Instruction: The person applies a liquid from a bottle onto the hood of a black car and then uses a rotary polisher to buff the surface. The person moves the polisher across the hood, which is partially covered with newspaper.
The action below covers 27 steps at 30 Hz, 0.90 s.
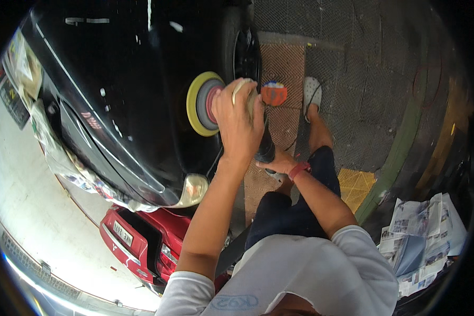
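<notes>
Beside the glossy black car body (152, 121), we are gripping a round, yellow-padded polisher (205, 105), left hand (239, 118) wrapping its head, right hand (281, 163) clasping its black cylindrical end (266, 150)

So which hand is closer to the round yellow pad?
Left. The left hand grips the polisher just beside the yellow pad; the right hand is farther away, at the tool's other end.

L hand (240, 117) atop polisher (207, 104), R hand (282, 162) on its grip (266, 149), beside blk car (147, 79).
</notes>
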Available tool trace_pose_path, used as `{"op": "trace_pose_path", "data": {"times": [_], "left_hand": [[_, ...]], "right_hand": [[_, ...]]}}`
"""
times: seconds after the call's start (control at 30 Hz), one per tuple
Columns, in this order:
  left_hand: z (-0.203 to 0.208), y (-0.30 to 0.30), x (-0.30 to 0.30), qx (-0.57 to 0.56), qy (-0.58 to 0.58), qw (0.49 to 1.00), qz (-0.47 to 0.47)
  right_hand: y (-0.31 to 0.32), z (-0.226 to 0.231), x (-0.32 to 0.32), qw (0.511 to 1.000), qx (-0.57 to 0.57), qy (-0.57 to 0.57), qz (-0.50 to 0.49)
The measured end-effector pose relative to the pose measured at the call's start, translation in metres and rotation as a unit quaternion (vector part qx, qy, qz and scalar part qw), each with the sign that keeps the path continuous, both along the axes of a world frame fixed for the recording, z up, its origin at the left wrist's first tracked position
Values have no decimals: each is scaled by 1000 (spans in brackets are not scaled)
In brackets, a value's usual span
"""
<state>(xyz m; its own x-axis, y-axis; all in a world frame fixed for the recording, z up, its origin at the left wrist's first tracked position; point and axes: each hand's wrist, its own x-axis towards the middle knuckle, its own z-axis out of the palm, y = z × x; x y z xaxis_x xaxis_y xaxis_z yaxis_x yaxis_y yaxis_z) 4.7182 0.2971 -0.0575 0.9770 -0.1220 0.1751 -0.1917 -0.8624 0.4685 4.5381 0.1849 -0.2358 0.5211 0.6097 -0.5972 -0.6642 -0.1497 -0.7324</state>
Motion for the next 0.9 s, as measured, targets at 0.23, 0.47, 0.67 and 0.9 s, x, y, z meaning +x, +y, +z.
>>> {"op": "trace_pose_path", "data": {"times": [0.23,0.47,0.67,0.9], "left_hand": [[-25,-42,200,58,-42,997,-24],[-111,-58,344,180,31,981,-62],[-164,-65,396,268,152,949,-60],[-105,-63,387,190,-10,981,-36]], "right_hand": [[-38,-2,194,992,94,52,-60],[-44,0,299,915,204,293,-187],[-42,10,343,861,233,392,-224],[-41,38,349,903,215,303,-218]]}}
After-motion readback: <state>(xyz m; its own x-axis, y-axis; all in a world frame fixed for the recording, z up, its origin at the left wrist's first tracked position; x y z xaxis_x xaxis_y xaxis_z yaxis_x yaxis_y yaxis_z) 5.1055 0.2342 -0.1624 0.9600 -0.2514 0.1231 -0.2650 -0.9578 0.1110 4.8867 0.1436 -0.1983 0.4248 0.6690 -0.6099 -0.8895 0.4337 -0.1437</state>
